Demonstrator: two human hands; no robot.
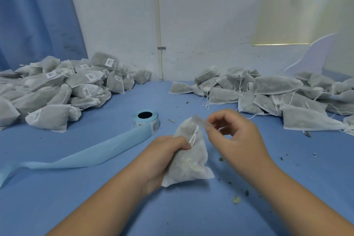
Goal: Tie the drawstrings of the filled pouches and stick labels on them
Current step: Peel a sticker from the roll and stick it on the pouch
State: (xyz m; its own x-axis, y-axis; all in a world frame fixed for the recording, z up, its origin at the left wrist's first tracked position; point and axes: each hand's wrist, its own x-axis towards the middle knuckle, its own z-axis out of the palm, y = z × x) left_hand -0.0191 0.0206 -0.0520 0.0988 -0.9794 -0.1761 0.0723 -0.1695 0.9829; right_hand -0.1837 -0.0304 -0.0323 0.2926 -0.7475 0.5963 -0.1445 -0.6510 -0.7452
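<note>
My left hand [164, 157] grips a filled white mesh pouch [189, 159] by its side, just above the blue table. White drawstrings [193, 136] hang from the pouch's gathered neck. My right hand [235, 136] is to the right of the neck and pinches the pouch's top flap [200, 121] between thumb and fingers; motion blur hides the exact grip. A roll of labels [146, 119] stands behind the pouch, with its blue backing strip [86, 155] trailing left across the table.
A heap of labelled pouches [57, 90] fills the back left. A heap of pouches without visible labels [268, 94] fills the back right, strings loose. Dried herb crumbs [236, 199] lie scattered on the table at the right. A wall and a blue curtain stand behind.
</note>
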